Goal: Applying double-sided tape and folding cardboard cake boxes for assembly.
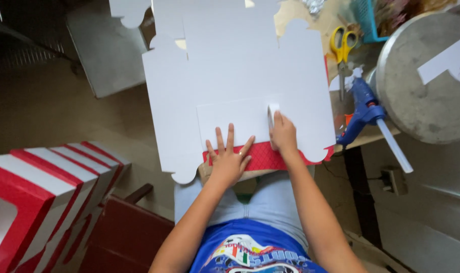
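A large white cardboard cut-out (230, 71) with scalloped corners lies across a small work table. A smaller white rectangular piece (230, 121) lies on its near part. Under the near edge shows a red quilted-pattern sheet (263, 157). My left hand (229, 159) lies flat with fingers spread, on the near edge of the white piece and the red sheet. My right hand (283, 134) grips a small roll of white tape (273, 112), held upright against the right end of the white rectangle.
A blue glue gun (364, 108) with a white glue stick and yellow-handled scissors (343, 43) lie at the table's right. A round grey metal disc (422, 76) stands further right. A red-and-white striped box (43, 192) sits at lower left. A teal basket (366, 17) is at the back.
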